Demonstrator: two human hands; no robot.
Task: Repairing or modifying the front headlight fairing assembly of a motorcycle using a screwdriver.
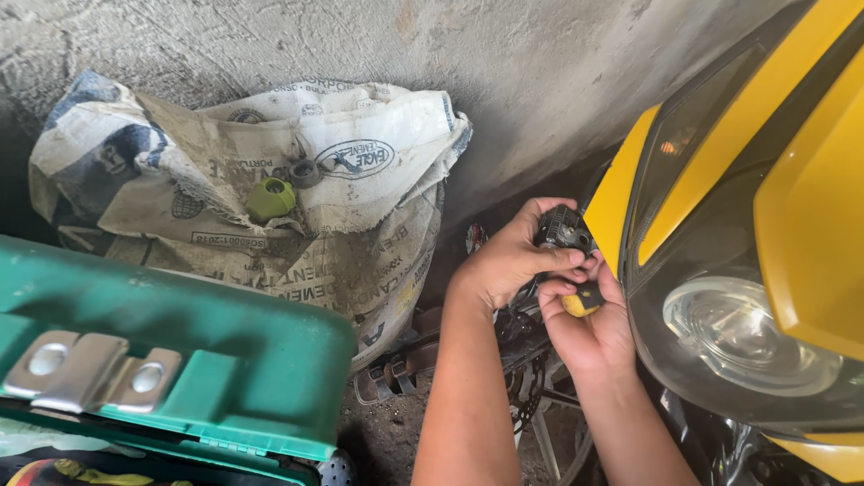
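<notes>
Seen from the head camera: left hand (508, 261) wrapped around a small black part (564, 229), right hand (589, 328) pinching a yellow-tipped piece (579, 304), both just beside the yellow fairing (810, 207), details of each hard to make out. Green toolbox lid (225, 360) cut off at left, contents mostly hidden. Printed sack (342, 225) slumped against the wall, carrying a green cap (270, 199).

Both forearms are bare from the lower edge of the view up to the wrists, with no sleeves in sight. The left hand (508, 261) and the right hand (589, 328) are ungloved; rings, watch or bands cannot be seen.
</notes>
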